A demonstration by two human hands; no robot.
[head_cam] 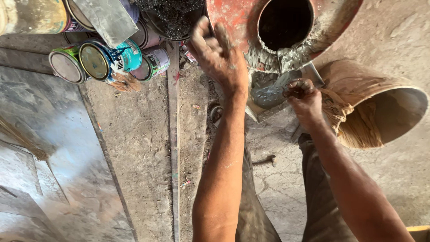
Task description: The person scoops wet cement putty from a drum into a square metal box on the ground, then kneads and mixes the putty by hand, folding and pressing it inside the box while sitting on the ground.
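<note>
My left hand, smeared with grey cement, is curled over the rim of a black pan filled with dark gritty sand. My right hand is closed in a fist on the handle of a flat metal scoop, which carries wet grey mortar. The scoop sits just under the mouth of a red mixer drum. The drum's lip drips with wet mortar. The handle itself is hidden inside my fist. My dark trouser legs show below my arms.
Several paint tins lie on their sides at the upper left, under a flat metal plate. A brown bucket lies tipped at the right. A long metal strip runs down the concrete floor, and a small hammer lies between my legs.
</note>
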